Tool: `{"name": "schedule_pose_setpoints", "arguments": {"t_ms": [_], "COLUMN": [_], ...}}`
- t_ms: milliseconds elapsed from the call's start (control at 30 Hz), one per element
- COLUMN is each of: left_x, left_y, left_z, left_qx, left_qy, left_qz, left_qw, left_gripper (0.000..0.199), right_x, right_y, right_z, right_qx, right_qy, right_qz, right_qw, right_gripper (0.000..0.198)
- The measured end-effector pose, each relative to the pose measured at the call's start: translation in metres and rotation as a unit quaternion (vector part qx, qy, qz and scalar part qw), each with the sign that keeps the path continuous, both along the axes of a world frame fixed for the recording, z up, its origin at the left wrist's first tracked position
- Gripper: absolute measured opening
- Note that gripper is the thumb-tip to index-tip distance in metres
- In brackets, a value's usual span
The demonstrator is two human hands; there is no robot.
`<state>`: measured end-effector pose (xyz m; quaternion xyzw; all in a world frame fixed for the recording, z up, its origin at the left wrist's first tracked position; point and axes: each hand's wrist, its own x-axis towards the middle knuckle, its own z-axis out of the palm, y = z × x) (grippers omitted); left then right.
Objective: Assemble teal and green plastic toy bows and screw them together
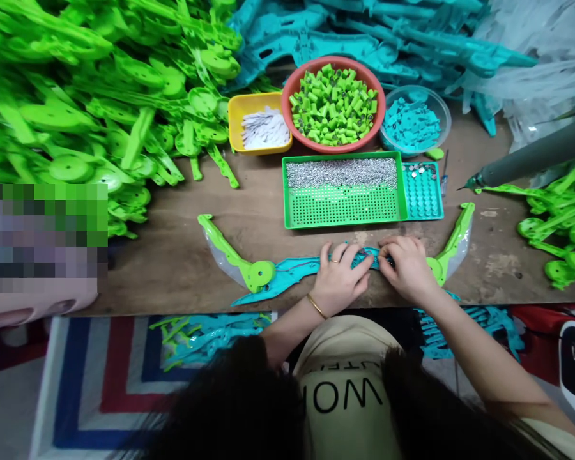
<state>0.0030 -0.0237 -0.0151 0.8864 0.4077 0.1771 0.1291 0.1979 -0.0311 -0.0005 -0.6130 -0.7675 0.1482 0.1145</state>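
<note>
A blue plastic toy bow body [292, 271] lies along the table's near edge. A green limb with a round hub [259, 275] is at its left end, and another green limb [453, 246] is at its right end. My left hand [342, 271] rests over the middle of the body, its fingers curled across it, holding it down. Close beside it, my right hand [407, 268] is closed, thumb and fingertips pinched together at the body's middle. Whatever is between those fingertips is too small to make out. Dark thin lines, perhaps wires, run inside the body.
Behind stand a green tray [345, 207] of small metal screws, a blue tray [421, 191] with small discs, a red bowl [333, 144], a yellow tub [234, 121] and a clear tub [448, 121]. A screwdriver [531, 156] juts in from the right. Green parts [71, 115] heap left.
</note>
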Motion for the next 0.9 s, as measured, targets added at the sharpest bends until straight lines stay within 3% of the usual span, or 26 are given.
{"name": "schedule_pose_setpoints", "arguments": {"t_ms": [233, 367, 500, 667, 900], "left_x": [0.003, 0.000, -0.017, -0.059, -0.094], "left_y": [-0.001, 0.001, 0.001, -0.005, -0.016], "left_z": [0.001, 0.004, 0.012, 0.020, 0.015], "left_qx": [0.010, -0.010, 0.005, 0.045, 0.041], "left_qy": [0.017, 0.002, -0.064, -0.062, -0.022], "left_qz": [0.013, 0.001, -0.018, 0.103, 0.156], "left_qw": [1.000, 1.000, 0.998, 0.992, 0.987], "left_gripper": [0.030, 0.032, 0.037, 0.023, 0.024], "right_x": [-0.007, 0.000, 0.017, 0.039, 0.056], "right_y": [0.004, -0.006, -0.029, -0.056, -0.054], "right_z": [0.003, 0.007, 0.012, 0.009, 0.008], "right_qx": [0.004, 0.037, 0.054, 0.037, 0.064], "right_qy": [-0.080, -0.007, 0.020, -0.083, -0.114], "right_qz": [0.026, 0.039, -0.014, -0.033, -0.029], "right_qw": [0.996, 0.999, 0.998, 0.995, 0.991], "right_gripper": [0.014, 0.016, 0.034, 0.065, 0.056]}}
